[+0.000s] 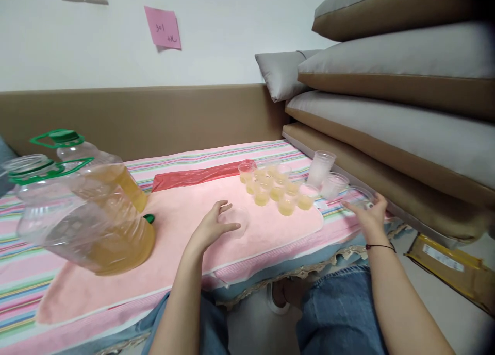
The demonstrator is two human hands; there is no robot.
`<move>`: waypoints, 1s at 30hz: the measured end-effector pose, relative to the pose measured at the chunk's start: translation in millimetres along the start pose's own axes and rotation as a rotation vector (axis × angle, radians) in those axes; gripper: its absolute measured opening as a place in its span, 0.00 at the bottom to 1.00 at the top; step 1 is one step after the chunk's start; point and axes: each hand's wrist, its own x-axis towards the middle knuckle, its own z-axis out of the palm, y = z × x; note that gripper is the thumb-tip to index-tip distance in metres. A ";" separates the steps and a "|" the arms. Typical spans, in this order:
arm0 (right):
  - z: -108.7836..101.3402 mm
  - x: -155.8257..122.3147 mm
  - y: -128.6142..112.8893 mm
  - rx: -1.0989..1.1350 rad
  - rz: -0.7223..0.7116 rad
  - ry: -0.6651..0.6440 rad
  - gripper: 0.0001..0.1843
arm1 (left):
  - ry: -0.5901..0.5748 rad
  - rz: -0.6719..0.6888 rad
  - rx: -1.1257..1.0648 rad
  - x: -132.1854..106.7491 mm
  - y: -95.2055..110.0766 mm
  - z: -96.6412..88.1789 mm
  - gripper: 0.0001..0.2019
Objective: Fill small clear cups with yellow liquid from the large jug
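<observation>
My left hand [212,226] is beside a clear, see-through plastic cup [240,224] on the pink towel [185,241]. Its thumb and fingers are spread at the cup's near side; whether they touch it I cannot tell. At the right edge of the bed, my right hand [370,217] has its fingers around another clear plastic cup [359,194]. Several small cups of pale yellow liquid [286,205] stand grouped on the towel between my hands. Close to my right hand are a tall stack of clear cups [320,168] and a shorter cup or stack [334,185].
Two big clear jugs of yellow-brown liquid stand at left, one uncapped [119,241] and one with a green cap [65,135]. A green cap [149,218] lies beside them. A red plastic bag [193,175] lies behind the towel. Stacked cushions [386,102] rise at right.
</observation>
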 end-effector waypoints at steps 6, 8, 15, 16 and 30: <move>-14.8 -15.9 -51.9 -0.051 -0.245 0.125 0.69 | -0.017 -0.014 -0.043 -13.0 -3.0 -9.1 0.38; -18.0 -27.8 -77.5 -0.020 -0.365 0.151 0.72 | -0.001 -0.006 -0.069 -14.1 -4.5 -9.7 0.40; -9.0 -131.4 -188.5 0.343 -0.513 -0.114 0.58 | 0.231 0.082 -0.081 -30.5 -18.0 -16.0 0.33; -4.1 -151.7 -199.8 0.413 -0.540 -0.167 0.54 | 0.254 0.100 -0.106 -37.6 -22.7 -18.5 0.31; 56.4 -307.4 -181.1 0.573 -0.557 -0.933 0.33 | 1.353 0.252 0.211 -117.6 -105.6 -148.9 0.39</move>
